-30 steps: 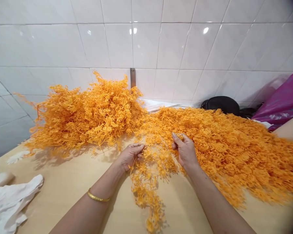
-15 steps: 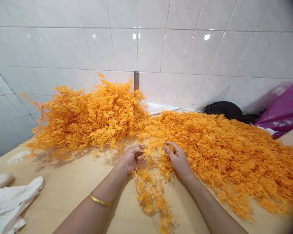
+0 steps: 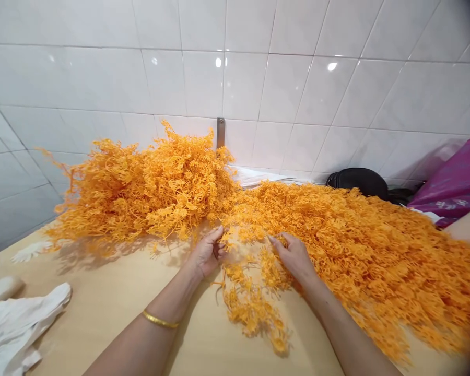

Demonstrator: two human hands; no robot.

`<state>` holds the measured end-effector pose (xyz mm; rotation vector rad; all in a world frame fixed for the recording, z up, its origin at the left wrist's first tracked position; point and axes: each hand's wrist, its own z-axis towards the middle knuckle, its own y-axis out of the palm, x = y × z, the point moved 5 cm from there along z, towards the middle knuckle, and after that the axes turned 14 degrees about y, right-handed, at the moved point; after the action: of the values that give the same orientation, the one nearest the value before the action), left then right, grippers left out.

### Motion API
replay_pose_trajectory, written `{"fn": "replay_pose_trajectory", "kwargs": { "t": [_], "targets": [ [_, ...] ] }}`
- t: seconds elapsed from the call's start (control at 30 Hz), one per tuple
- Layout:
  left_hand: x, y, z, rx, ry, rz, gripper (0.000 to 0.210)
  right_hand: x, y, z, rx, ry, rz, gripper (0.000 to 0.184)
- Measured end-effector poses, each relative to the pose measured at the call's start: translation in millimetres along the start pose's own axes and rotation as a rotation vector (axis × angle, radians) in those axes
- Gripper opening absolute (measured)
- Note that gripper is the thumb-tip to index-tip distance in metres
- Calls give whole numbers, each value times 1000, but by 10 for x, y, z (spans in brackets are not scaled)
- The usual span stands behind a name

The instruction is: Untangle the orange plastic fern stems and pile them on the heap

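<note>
A tiled wall (image 3: 290,89), pale and glossy, forms the far side of the scene; before it lies a light, wood-coloured worktop (image 3: 121,313). The larger heap of orange sprays (image 3: 368,256) spreads low across the right half; a second, taller heap (image 3: 152,193) stands at far left, the two meeting near the centre. At far right, a purple patterned article (image 3: 450,183) lies beyond the larger heap, with a black pouch (image 3: 358,181) to its left, against the wall. A crumpled white cloth (image 3: 23,324) occupies the near left.

The left hand (image 3: 209,256), palm partly visible, is just left of the loose sprigs (image 3: 245,230) between the heaps. Its fingers curl inward, thumb and forefinger nearly together beside the sprigs; whether a stem is pinched between them cannot be told. The right hand (image 3: 297,258), back uppermost, lies at the left edge of the larger heap. Its fingers are half bent and point left into the sprigs; their full opening, and any hold, cannot be told. A short orange spray (image 3: 254,310) rests on the worktop between the forearms, nearer than both hands. Smallest are a metal strip (image 3: 221,133) on the wall and a gold-coloured bangle (image 3: 160,319) on the left forearm.
</note>
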<state>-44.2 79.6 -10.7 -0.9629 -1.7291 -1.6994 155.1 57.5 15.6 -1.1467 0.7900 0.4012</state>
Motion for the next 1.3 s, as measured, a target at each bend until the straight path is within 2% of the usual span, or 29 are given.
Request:
{"fn": "replay_pose_trajectory", "kwargs": {
  "t": [0.07, 0.13, 0.27, 0.47, 0.6, 0.67, 0.73, 0.83, 0.93, 1.07, 1.17, 1.23, 1.3],
  "targets": [
    [-11, 32, -2, -64, 21, 4, 22, -41, 31, -34, -41, -29, -37, 35],
    [-39, 72, -17, -124, 50, 36, 24, -85, 29, -63, -15, -80, -14, 36],
    [-105, 124, -52, -171, 102, 136, 25, -121, -19, -78, 46, -99, 158, 26],
    [-107, 214, -144, -223, 162, 385, 26, -134, 92, -109, -203, 83, 499, 36],
    [-89, 271, -188, -284, 205, 488, 30, -165, 211, -162, -326, 81, 610, 28],
    [-86, 284, -187, -323, 233, 530, 33, -144, 223, -152, -313, 83, 665, 31],
    [-97, 279, -178, -343, 227, 560, 33, -90, 188, -113, -243, 121, 716, 32],
    [-112, 253, -165, -319, 200, 561, 32, -22, 106, -58, -168, 210, 786, 32],
    [-101, 251, -165, -293, 217, 554, 33, -40, 87, -71, -225, 271, 797, 36],
    [-96, 278, -184, -311, 216, 578, 35, -167, 182, -172, -326, 145, 591, 35],
    [-108, 317, -207, -388, 204, 593, 35, -170, 186, -171, -209, 71, 495, 36],
    [-110, 326, -214, -419, 206, 591, 35, -82, 91, -104, -41, 131, 531, 35],
    [-100, 293, -202, -365, 216, 556, 34, 44, -45, -31, 132, 249, 650, 33]
  ]
}}
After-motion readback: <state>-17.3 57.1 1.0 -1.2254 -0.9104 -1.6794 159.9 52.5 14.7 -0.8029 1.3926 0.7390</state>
